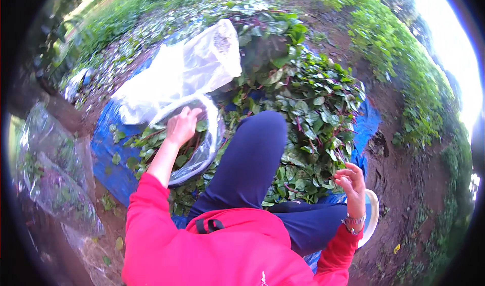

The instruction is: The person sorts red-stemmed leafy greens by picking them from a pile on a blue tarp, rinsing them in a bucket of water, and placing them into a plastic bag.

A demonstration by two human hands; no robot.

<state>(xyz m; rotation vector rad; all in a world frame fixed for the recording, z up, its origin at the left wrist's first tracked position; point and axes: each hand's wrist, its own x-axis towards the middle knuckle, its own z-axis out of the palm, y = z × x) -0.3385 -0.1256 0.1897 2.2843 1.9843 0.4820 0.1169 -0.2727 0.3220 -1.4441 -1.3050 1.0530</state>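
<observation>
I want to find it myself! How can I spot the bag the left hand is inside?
Find the blue tarp on the ground. On its left part sits an open clear plastic bag, leaves inside, left hand within. Unlike the filled bags off the tarp, its mouth gapes wide.

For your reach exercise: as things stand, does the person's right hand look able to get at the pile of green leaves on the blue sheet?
Probably yes. The right hand is at the edge of the leaf pile on the blue sheet, nothing between them.
</observation>
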